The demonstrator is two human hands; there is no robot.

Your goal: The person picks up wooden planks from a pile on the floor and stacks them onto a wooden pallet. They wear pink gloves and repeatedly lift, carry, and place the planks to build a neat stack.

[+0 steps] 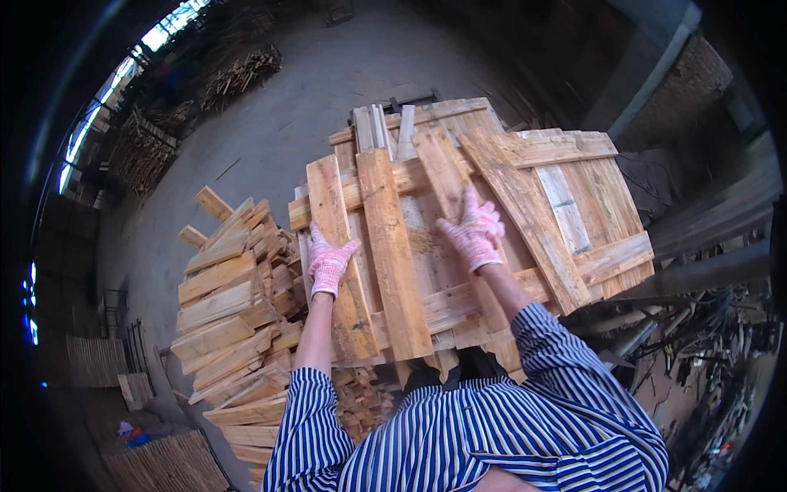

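grey floor (303, 115), wood pile (217, 287) on the left. left plank (330, 197) and right plank (443, 168) lie over the panel (447, 307). left hand (329, 264) is on one, right hand (475, 232) on the other, thumbs spread from fingers; can't tell if either's clamped. planks look stiff, lightish, rough, maybe splintery. hold by long edges, near mid-length.

The pink-and-white five-fingered glove of matt knitted cloth (329, 272) on the left grip (330, 264) touches a long pale-brown board of rough, matt wood (328, 197), with matt grey floor (287, 98) beyond it and a blue-and-white striped cloth shirt (410, 443) behind.
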